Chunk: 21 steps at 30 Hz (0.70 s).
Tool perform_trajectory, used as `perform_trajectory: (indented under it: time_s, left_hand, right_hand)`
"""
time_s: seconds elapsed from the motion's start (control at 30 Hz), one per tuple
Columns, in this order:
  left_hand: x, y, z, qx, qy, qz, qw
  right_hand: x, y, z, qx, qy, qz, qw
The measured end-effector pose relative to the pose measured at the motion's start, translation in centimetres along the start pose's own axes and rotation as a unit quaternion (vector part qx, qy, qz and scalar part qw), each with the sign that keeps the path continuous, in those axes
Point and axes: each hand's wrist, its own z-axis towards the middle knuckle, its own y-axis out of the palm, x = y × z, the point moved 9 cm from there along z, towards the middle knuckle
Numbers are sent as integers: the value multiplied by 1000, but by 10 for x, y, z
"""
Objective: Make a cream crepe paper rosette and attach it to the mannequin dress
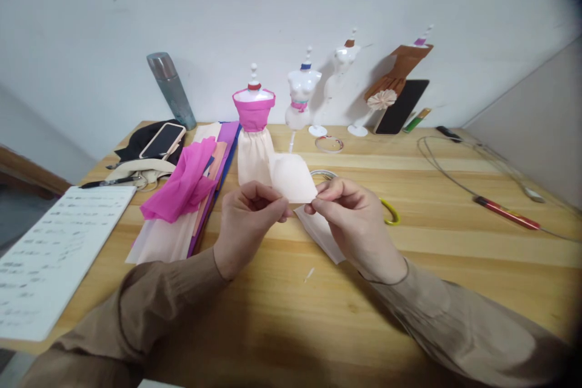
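Observation:
Between my two hands a small pale cream piece of crepe paper (293,177) with a rounded upper edge is stretched by its lower corners. My left hand (252,218) pinches one corner between thumb and fingers; my right hand (352,215) pinches the other. Just behind stands a mini dress form (254,115) in a pink crepe top and a gathered cream skirt (252,157). Another pale paper strip (321,233) lies on the table, partly under my right hand. Yellow-handled scissors (391,212) are mostly hidden behind that hand.
More mini dress forms (304,88) stand along the wall, one in a brown dress (400,70). Left are crepe sheets (182,188), a phone (162,140), a flask (171,91) and a notebook (59,248). A red corded tool (507,213) lies right.

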Motion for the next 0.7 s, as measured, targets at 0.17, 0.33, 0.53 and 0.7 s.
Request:
perform_trajectory:
  time_s: [0.17,0.33,0.53,0.7]
  left_hand:
    - [-1,-4,0,15,21,6,1000]
    - [1,-11,0,28,92,70,993]
    - [21,-8,-4,11,233,168,958]
    - [33,-4,-12,17,327,252,911]
  right_hand:
    - [-2,-3,1,10,-21,-23,999]
    - [-5,-5,-1,3,-68,-53,996]
    - [-10,-3,-5,-1,-92,-107,990]
    - [-16,-4,-7,3,-120,-153,981]
